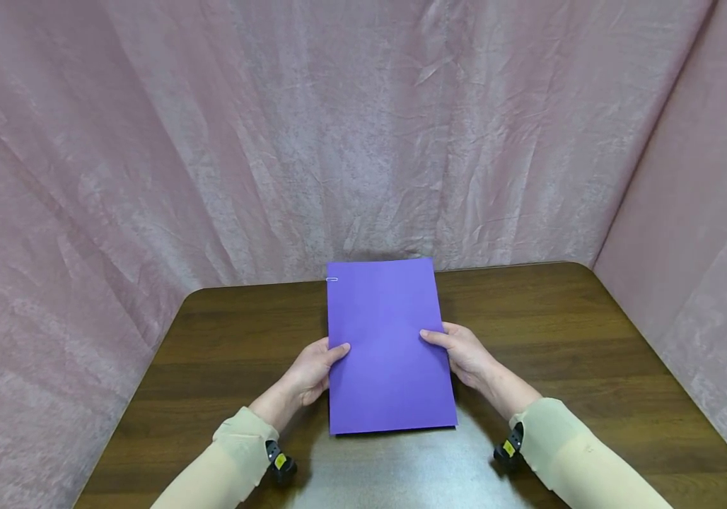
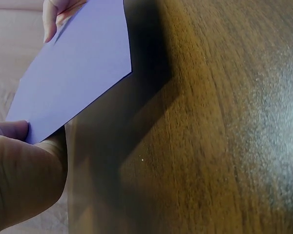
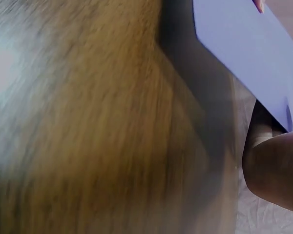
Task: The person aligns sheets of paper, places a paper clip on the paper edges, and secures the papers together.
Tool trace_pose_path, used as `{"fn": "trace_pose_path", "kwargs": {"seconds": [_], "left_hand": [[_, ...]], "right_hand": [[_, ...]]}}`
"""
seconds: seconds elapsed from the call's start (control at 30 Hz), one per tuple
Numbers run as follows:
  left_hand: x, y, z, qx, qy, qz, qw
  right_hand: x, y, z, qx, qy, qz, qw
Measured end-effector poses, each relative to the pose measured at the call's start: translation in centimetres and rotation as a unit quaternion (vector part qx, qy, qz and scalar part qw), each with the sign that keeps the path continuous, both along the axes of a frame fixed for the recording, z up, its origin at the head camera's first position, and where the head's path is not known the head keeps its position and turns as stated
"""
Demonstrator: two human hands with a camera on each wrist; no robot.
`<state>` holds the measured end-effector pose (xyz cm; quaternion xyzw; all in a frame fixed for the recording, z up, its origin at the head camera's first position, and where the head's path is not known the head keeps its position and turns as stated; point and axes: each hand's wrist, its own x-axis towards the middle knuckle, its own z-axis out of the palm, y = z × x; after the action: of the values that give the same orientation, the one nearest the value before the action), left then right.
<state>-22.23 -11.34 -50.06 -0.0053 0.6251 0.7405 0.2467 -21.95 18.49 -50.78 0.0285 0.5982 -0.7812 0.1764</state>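
Observation:
Both hands hold a stack of purple paper (image 1: 389, 382) upright-long in front of the body, raised over the table. My left hand (image 1: 310, 369) grips its left edge, thumb on top and fingers hidden beneath. On the opposite edge my right hand (image 1: 465, 353) pinches it the same way, slightly higher up. A small white paper clip (image 1: 332, 279) sits on the sheets' left edge near the top corner. The left wrist view shows the purple paper (image 2: 83, 68) clear of the wood, its shadow falling below; in the right wrist view the paper (image 3: 249, 53) slants above the tabletop.
The brown wooden table (image 1: 230, 339) has rounded far corners and a bright glare at its near middle. Pink velvet curtain (image 1: 351, 141) hangs right behind the far edge, with another curtain panel (image 1: 707, 247) along the right side.

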Motion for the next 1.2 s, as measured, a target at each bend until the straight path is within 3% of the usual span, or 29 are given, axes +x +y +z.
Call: {"fn": "trace_pose_path", "kwargs": {"seconds": [0.37,1.2], "left_hand": [[0.0,-0.2,0.0,0.001,0.002,0.004,1.0],[-0.1,-0.6,0.0,0.0,-0.005,-0.01,0.9999]], "right_hand": [[0.4,1.7,-0.3,0.009,0.012,-0.006,1.0],[0.5,1.5,0.0,0.02,0.014,-0.013,1.0]]}}
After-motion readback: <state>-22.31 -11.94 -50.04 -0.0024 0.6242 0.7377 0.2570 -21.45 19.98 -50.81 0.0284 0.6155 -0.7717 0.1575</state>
